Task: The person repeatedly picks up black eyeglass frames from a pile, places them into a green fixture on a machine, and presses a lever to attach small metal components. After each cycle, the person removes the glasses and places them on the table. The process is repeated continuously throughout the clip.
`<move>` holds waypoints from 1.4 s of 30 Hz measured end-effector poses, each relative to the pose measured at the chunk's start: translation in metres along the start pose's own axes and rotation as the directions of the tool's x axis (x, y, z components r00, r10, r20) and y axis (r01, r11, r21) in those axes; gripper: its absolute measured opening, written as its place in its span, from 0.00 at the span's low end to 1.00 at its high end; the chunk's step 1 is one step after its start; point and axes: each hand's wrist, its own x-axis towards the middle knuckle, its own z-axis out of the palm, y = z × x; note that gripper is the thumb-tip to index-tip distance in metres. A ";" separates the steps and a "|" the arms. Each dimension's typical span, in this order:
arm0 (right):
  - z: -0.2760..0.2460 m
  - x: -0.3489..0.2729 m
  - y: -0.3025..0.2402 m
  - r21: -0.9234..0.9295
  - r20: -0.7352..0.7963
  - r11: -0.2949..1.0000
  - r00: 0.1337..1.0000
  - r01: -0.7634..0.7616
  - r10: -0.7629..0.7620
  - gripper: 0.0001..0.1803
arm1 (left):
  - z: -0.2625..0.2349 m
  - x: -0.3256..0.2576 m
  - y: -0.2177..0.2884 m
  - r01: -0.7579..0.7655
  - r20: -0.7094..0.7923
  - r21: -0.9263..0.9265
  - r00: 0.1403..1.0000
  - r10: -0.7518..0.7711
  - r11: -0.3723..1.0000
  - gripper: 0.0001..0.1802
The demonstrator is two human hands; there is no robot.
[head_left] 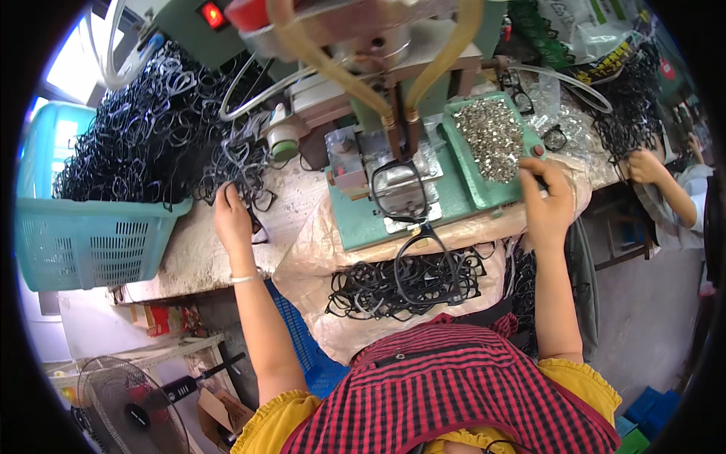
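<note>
My left hand (pixel 233 219) is at the left of the table, fingers pressed together against a black eyeglass frame (pixel 259 230) beside the palm. Loose black frames lie just beyond its fingertips. My right hand (pixel 550 203) is at the right edge of a green tray (pixel 461 175) of small shiny metal parts (pixel 488 140). Its fingers are curled, and anything between them is too small to make out. Between my hands, another black eyeglass frame (pixel 412 233) hangs tilted under the head of a bench machine (pixel 398 125), with no hand on it.
A heap of black frames (pixel 144 129) overfills a turquoise basket (pixel 98 227) at left. More frames (pixel 370 291) lie on brown paper (pixel 302 257) before me. Hoses (pixel 333 64) hang over the machine. A fan (pixel 136 408) stands lower left. Another person's hand (pixel 646 165) is at far right.
</note>
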 end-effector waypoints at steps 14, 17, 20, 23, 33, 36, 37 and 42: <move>0.068 0.035 -0.084 0.635 0.194 0.756 0.980 -0.161 0.046 0.21 | -0.049 -0.076 0.169 -0.262 -0.160 -0.899 0.943 0.293 0.352 0.10; 0.060 0.037 -0.108 0.760 0.335 0.556 0.936 -0.338 0.110 0.23 | -0.097 -0.070 0.210 -0.490 -0.334 -0.870 0.665 0.668 0.053 0.12; 0.054 0.032 -0.126 0.751 0.364 0.530 0.916 -0.395 0.166 0.23 | -0.091 -0.061 0.225 -0.649 -0.357 -0.693 0.687 0.633 0.313 0.11; 0.035 0.026 -0.124 0.741 0.378 0.581 0.924 -0.336 0.052 0.27 | -0.086 -0.077 0.221 -0.648 -0.327 -0.714 0.643 0.692 0.265 0.08; 0.046 0.031 0.006 -0.215 0.010 0.960 0.983 0.179 -0.181 0.06 | -0.046 -0.114 0.231 -0.800 -0.106 -0.546 0.362 0.926 0.250 0.12; 0.065 0.032 -0.009 -0.254 0.171 0.927 0.956 0.276 -0.238 0.05 | -0.049 -0.113 0.233 -0.795 -0.099 -0.553 0.359 0.928 0.249 0.13; 0.072 0.034 -0.013 -0.275 0.221 0.913 0.944 0.301 -0.244 0.05 | -0.051 -0.113 0.231 -0.796 -0.097 -0.548 0.367 0.925 0.258 0.13; 0.095 0.044 -0.005 -0.369 0.298 0.864 0.925 0.341 -0.238 0.03 | -0.046 -0.132 0.224 -0.769 -0.139 -0.540 0.483 0.864 0.342 0.13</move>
